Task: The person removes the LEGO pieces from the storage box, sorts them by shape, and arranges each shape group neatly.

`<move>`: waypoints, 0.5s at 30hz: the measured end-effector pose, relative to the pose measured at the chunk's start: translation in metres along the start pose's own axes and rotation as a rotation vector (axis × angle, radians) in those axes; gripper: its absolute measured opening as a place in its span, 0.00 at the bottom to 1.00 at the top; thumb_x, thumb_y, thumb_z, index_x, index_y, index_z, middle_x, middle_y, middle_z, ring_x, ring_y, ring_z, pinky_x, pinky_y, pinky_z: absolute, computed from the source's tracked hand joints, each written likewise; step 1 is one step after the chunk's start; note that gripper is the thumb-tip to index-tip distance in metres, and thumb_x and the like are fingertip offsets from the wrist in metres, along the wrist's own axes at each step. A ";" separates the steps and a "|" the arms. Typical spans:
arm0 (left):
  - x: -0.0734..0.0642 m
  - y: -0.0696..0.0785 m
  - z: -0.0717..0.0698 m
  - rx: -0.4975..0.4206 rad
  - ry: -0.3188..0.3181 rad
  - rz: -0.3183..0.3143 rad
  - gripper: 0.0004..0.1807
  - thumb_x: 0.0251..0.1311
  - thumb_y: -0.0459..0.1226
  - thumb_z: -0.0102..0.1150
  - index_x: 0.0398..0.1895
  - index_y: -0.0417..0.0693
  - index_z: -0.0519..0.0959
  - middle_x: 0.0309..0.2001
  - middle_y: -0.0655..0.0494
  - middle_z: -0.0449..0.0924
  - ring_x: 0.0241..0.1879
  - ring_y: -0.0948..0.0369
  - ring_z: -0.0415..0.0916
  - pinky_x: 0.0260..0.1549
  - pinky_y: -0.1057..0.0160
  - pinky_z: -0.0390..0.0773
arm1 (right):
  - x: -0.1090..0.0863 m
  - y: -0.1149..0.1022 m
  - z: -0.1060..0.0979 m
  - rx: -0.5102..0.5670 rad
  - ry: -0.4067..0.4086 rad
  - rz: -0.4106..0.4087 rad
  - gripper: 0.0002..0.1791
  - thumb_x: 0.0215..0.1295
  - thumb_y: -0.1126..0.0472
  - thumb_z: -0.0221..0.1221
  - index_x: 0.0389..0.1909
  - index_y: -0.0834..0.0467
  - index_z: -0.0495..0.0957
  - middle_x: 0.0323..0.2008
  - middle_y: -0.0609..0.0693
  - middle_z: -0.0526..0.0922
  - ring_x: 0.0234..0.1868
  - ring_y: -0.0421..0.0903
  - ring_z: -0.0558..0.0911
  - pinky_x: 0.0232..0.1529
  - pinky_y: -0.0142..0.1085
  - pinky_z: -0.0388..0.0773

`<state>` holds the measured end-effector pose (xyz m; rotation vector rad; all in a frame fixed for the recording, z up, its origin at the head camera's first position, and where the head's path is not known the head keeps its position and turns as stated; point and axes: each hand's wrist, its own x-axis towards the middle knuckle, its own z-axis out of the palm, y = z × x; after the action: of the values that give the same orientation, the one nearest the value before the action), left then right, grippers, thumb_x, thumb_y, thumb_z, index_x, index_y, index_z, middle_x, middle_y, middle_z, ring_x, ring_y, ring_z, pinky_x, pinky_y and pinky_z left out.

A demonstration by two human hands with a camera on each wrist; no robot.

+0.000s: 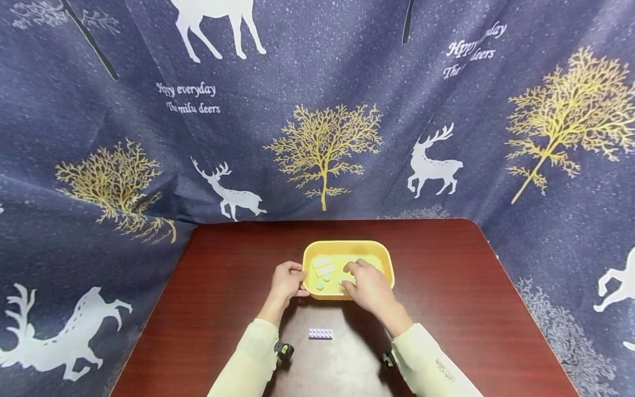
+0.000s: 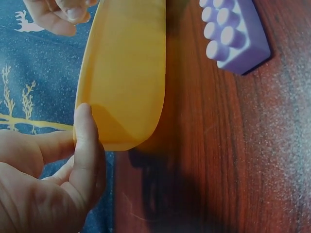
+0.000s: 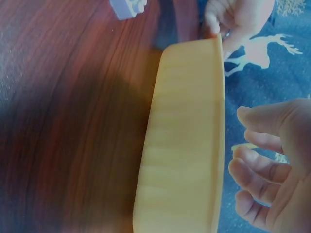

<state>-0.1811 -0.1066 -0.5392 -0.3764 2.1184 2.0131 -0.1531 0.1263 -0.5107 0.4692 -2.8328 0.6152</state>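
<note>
A yellow plastic bin (image 1: 382,251) stands on the table. My left hand (image 1: 286,280) pinches its rim at the left corner, as the left wrist view shows with the thumb and fingers on either side of the wall (image 2: 129,73). Over the bin's right front part, my right hand (image 1: 371,286) reaches in past the rim. In the right wrist view its fingers (image 3: 262,182) are spread and loosely bent, with nothing between them. Inside the bin lie pale blocks (image 1: 324,270) and small greenish round pieces (image 1: 319,285). Part of the bin's inside is hidden behind my right hand.
A purple studded toy brick (image 1: 320,334) lies on the dark red wooden table (image 1: 223,309), in front of the bin and between my forearms. Behind the table hangs a blue cloth (image 1: 347,66) printed with deer and trees.
</note>
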 end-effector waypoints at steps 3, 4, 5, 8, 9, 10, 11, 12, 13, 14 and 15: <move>0.002 0.001 -0.001 -0.002 -0.005 0.003 0.16 0.68 0.25 0.56 0.56 0.25 0.73 0.48 0.28 0.77 0.25 0.51 0.83 0.25 0.57 0.93 | 0.004 0.004 0.000 0.003 -0.010 0.020 0.16 0.58 0.53 0.73 0.45 0.53 0.83 0.38 0.48 0.82 0.34 0.49 0.83 0.35 0.45 0.86; 0.003 0.001 -0.001 -0.002 -0.006 0.004 0.16 0.68 0.25 0.56 0.56 0.26 0.73 0.48 0.28 0.77 0.25 0.50 0.84 0.25 0.57 0.93 | 0.005 0.005 0.000 0.006 -0.010 0.026 0.16 0.57 0.53 0.73 0.45 0.53 0.83 0.38 0.48 0.82 0.33 0.49 0.83 0.35 0.45 0.86; 0.003 0.001 -0.001 -0.003 -0.006 0.004 0.16 0.68 0.25 0.57 0.56 0.26 0.73 0.47 0.28 0.77 0.25 0.50 0.84 0.25 0.57 0.93 | 0.006 0.006 -0.001 0.011 -0.012 0.032 0.16 0.57 0.54 0.73 0.45 0.54 0.83 0.38 0.49 0.82 0.32 0.49 0.82 0.35 0.46 0.86; 0.004 0.001 -0.001 0.002 -0.008 0.008 0.15 0.67 0.25 0.57 0.55 0.26 0.73 0.46 0.28 0.78 0.25 0.49 0.84 0.24 0.57 0.93 | 0.008 0.010 0.001 0.008 -0.017 0.037 0.17 0.57 0.55 0.72 0.45 0.54 0.83 0.39 0.50 0.83 0.32 0.50 0.82 0.36 0.47 0.87; 0.004 0.000 -0.001 0.002 -0.008 0.005 0.15 0.67 0.25 0.57 0.55 0.26 0.73 0.46 0.29 0.78 0.25 0.50 0.84 0.24 0.57 0.93 | 0.008 0.011 0.002 0.008 -0.021 0.040 0.17 0.57 0.55 0.72 0.46 0.54 0.83 0.39 0.50 0.83 0.32 0.50 0.82 0.37 0.47 0.87; 0.004 0.000 -0.001 0.003 -0.010 0.003 0.15 0.67 0.25 0.57 0.55 0.26 0.73 0.45 0.29 0.78 0.24 0.50 0.84 0.24 0.57 0.93 | 0.009 0.012 0.003 0.009 -0.026 0.042 0.17 0.57 0.55 0.72 0.46 0.54 0.83 0.39 0.50 0.83 0.33 0.51 0.82 0.38 0.48 0.87; 0.004 0.000 -0.001 0.004 -0.011 0.001 0.15 0.67 0.25 0.57 0.55 0.26 0.73 0.45 0.29 0.78 0.24 0.50 0.84 0.24 0.57 0.93 | 0.009 0.013 0.004 0.008 -0.031 0.044 0.17 0.57 0.55 0.72 0.47 0.55 0.83 0.40 0.51 0.83 0.34 0.52 0.83 0.39 0.48 0.87; 0.003 0.000 -0.001 0.006 -0.013 0.002 0.15 0.67 0.25 0.57 0.55 0.26 0.73 0.45 0.29 0.78 0.24 0.51 0.84 0.24 0.57 0.93 | 0.010 0.014 0.005 0.006 -0.034 0.046 0.18 0.57 0.55 0.72 0.47 0.55 0.83 0.40 0.51 0.83 0.35 0.53 0.84 0.40 0.49 0.87; 0.003 0.000 -0.001 0.005 -0.013 -0.002 0.16 0.67 0.25 0.57 0.55 0.25 0.73 0.45 0.29 0.78 0.24 0.51 0.84 0.24 0.57 0.93 | 0.010 0.015 0.006 0.004 -0.038 0.050 0.18 0.57 0.55 0.72 0.47 0.55 0.83 0.41 0.52 0.83 0.37 0.54 0.84 0.40 0.49 0.88; 0.003 0.000 -0.001 0.008 -0.015 -0.002 0.16 0.67 0.25 0.57 0.56 0.25 0.73 0.45 0.29 0.78 0.24 0.51 0.83 0.24 0.57 0.93 | 0.011 0.016 0.007 0.002 -0.039 0.053 0.18 0.57 0.55 0.71 0.48 0.55 0.83 0.42 0.52 0.83 0.37 0.55 0.85 0.40 0.49 0.88; 0.002 0.001 -0.001 0.009 -0.016 -0.002 0.16 0.67 0.25 0.57 0.56 0.25 0.73 0.45 0.29 0.78 0.24 0.51 0.83 0.24 0.58 0.93 | 0.012 0.016 0.008 0.000 -0.042 0.057 0.19 0.57 0.55 0.71 0.49 0.55 0.83 0.42 0.53 0.83 0.38 0.56 0.85 0.40 0.50 0.88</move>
<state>-0.1836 -0.1080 -0.5391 -0.3596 2.1159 1.9987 -0.1707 0.1338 -0.5210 0.4075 -2.8949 0.6230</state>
